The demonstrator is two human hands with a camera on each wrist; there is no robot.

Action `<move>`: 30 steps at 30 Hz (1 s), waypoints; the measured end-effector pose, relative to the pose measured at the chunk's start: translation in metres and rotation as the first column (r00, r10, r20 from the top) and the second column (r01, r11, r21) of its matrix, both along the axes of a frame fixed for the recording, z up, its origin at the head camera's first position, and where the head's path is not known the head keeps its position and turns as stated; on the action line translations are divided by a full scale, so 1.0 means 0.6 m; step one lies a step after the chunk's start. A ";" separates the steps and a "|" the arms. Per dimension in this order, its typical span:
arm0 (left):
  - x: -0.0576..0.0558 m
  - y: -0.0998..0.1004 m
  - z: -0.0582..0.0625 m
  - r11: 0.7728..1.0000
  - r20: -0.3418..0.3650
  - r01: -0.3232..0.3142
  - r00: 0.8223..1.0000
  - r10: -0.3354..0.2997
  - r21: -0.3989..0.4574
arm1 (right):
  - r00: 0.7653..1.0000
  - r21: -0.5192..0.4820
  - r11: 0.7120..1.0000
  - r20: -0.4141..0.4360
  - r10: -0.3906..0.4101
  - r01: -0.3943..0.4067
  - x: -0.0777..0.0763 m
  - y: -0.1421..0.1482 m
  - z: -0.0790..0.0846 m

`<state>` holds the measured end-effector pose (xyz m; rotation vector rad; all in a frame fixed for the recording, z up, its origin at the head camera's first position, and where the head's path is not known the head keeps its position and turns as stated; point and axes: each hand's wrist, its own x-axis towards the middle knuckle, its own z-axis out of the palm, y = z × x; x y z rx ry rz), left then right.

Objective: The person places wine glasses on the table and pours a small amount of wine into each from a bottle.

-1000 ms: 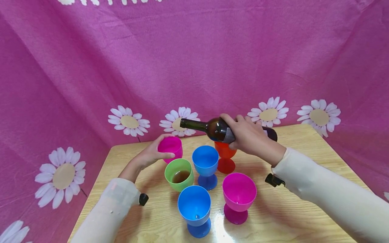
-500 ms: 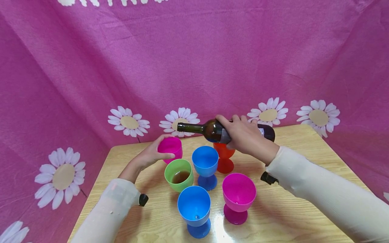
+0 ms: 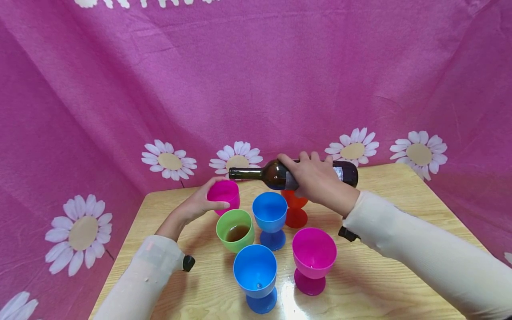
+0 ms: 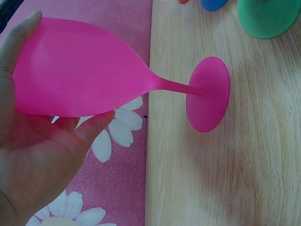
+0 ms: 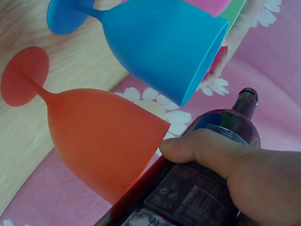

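Note:
My left hand (image 3: pixel 204 198) holds the bowl of a magenta goblet (image 3: pixel 224 194) at the back left; its stem and foot show in the left wrist view, where the goblet (image 4: pixel 89 70) looks upright beside the table edge. My right hand (image 3: pixel 318 180) grips a dark wine bottle (image 3: pixel 276 174) around its body, lying nearly level in the air. The bottle's mouth points left, near and above the magenta goblet's rim; no liquid stream is visible. An orange goblet (image 3: pixel 295 209) stands partly hidden behind the bottle and right hand. A green goblet (image 3: pixel 235 231) with brown liquid stands just in front of the left hand's goblet.
Two blue goblets, one at the middle (image 3: pixel 270 212) and one at the front (image 3: pixel 255 271), stand on the wooden table (image 3: pixel 384 275). A second magenta goblet (image 3: pixel 314 253) is at the front right. Behind the table hangs a pink flowered cloth (image 3: pixel 280 80).
My right hand has carried the bottle a little left, and its neck has dipped slightly toward the left hand's goblet. The left hand and goblets have stayed in place.

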<state>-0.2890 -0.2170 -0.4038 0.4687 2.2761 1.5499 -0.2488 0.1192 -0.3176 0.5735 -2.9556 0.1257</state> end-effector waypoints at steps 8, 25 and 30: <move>0.002 0.000 0.003 1.000 -0.003 -0.001 1.000 0.001 -0.009 | 1.000 0.029 1.000 -0.007 -0.005 0.006 0.000 -0.007 0.000; 0.002 -0.002 0.001 0.998 -0.006 -0.019 1.000 0.019 -0.057 | 1.000 0.075 0.997 -0.017 -0.003 0.004 0.005 -0.018 -0.001; 0.002 -0.003 0.001 0.998 -0.009 -0.016 1.000 0.016 -0.065 | 1.000 0.074 0.997 -0.021 -0.002 0.004 0.006 -0.019 -0.001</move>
